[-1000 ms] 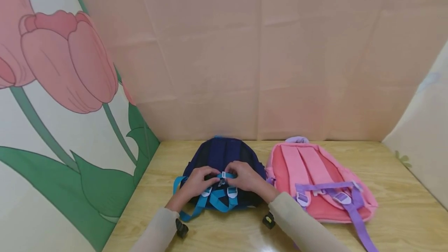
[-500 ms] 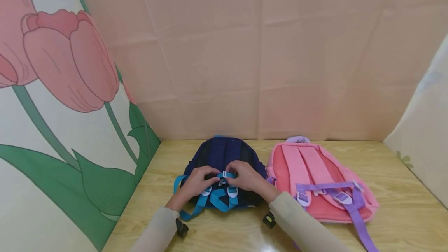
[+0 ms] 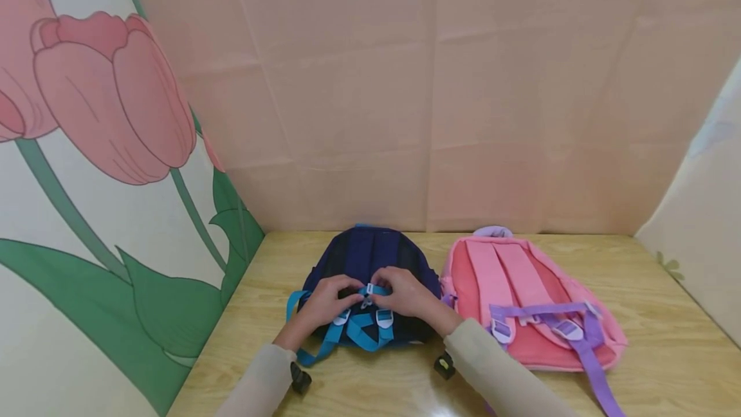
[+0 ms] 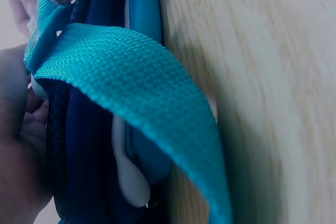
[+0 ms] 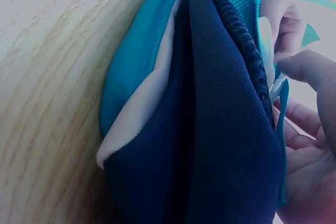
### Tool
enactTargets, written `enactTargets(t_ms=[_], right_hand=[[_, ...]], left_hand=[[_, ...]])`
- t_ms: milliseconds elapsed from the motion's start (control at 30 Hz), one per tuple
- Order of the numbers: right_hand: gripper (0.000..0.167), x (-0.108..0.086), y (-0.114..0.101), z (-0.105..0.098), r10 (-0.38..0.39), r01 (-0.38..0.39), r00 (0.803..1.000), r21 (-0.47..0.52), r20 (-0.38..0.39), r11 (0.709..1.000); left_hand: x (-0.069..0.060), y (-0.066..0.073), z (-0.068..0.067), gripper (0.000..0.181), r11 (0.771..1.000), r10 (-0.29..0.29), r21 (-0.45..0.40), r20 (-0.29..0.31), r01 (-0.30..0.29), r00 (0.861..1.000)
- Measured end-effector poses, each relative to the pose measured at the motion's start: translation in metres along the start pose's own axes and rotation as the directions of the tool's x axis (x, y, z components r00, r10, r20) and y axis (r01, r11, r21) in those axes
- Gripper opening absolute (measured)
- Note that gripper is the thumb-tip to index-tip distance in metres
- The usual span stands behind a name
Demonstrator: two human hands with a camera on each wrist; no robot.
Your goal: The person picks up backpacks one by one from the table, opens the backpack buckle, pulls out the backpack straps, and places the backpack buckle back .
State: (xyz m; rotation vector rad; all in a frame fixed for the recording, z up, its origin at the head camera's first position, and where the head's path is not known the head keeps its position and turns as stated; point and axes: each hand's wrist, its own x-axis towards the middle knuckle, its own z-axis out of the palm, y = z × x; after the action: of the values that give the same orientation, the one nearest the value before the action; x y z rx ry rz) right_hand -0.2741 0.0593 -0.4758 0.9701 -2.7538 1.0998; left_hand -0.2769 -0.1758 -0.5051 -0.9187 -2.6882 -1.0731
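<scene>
A navy backpack (image 3: 360, 256) lies with its shoulder straps up in the head view. Across its lower half runs a light-blue strap (image 3: 379, 290) with a small white buckle (image 3: 370, 289). My left hand (image 3: 329, 300) pinches the strap at the buckle's left. On the other side my right hand (image 3: 405, 291) pinches it between thumb and fingers. Two white strap adjusters (image 3: 384, 318) sit just below the hands. In the left wrist view a loose blue strap (image 4: 136, 72) crosses in front; the right wrist view shows the bag's navy side (image 5: 226, 108). Part of the grip is hidden by the fingers.
A pink backpack (image 3: 535, 275) with purple straps (image 3: 544, 307) lies close on the right, straps up. Both bags rest on a wood-grain table (image 3: 370, 385). A plain pinkish backdrop (image 3: 347, 114) stands behind, and a tulip-printed panel (image 3: 116, 101) on the left.
Both hands stay at nearly the same spot on the strap. The small white buckle between them tilts slightly. Neither backpack has moved.
</scene>
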Motion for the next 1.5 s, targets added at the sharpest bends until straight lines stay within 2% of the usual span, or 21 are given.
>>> enactTargets(t_ms=[233,700,1067,1300,1500], right_hand=[[0.012,0.001,0.000,0.002,-0.026,0.026,0.999,0.007,-0.021,1.000],[0.011,-0.001,0.001,-0.001,-0.030,0.029,0.999,-0.034,-0.013,0.999],[0.009,-0.003,0.001,-0.005,0.001,-0.001,1.000,-0.033,0.005,0.999],[0.010,-0.004,0.001,-0.007,-0.030,0.029,0.999,-0.068,-0.026,0.997],[0.010,-0.006,0.001,-0.008,-0.026,0.024,0.999,-0.083,-0.021,0.996]], left_hand=[[-0.001,0.000,0.000,0.018,1.000,-0.006,0.006,0.003,0.006,1.000],[-0.001,-0.001,0.001,0.018,1.000,-0.009,0.009,-0.002,0.009,1.000],[0.000,-0.003,0.001,0.019,1.000,0.014,0.003,-0.011,-0.014,1.000],[-0.001,-0.001,0.000,0.018,1.000,0.005,0.004,-0.005,-0.005,1.000],[-0.001,-0.002,-0.001,0.018,1.000,0.012,0.017,-0.002,-0.012,1.000]])
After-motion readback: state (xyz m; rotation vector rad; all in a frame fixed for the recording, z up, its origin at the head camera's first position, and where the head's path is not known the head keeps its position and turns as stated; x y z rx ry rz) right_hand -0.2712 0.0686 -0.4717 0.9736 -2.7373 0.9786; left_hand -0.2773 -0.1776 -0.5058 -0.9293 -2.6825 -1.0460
